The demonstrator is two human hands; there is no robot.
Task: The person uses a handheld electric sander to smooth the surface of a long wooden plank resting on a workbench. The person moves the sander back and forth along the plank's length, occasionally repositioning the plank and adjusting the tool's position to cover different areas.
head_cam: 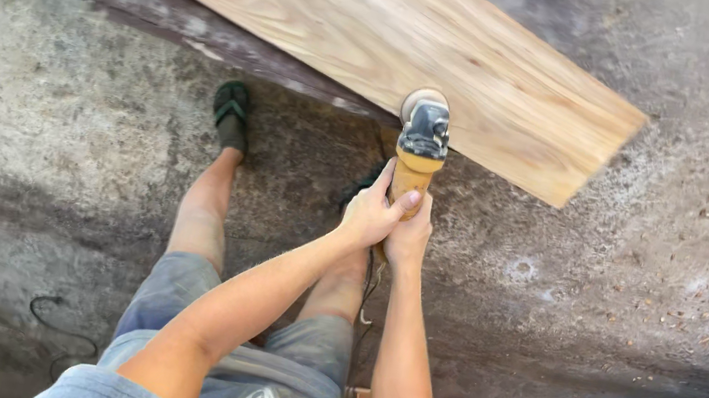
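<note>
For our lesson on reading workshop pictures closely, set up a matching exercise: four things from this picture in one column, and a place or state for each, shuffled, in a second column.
Column one:
1. Wooden plank
2. Yellow power sander
3. Black cord
4. Dark sandal

Column two:
A. Lying loose on the floor at lower left
B. Gripped by both hands, left hand and right hand, head at the plank's near edge
C. On the foot on the left, close under the plank's edge
D. Stretching slantwise across the top of the view

Pairs: 1-D, 2-B, 3-A, 4-C
</note>
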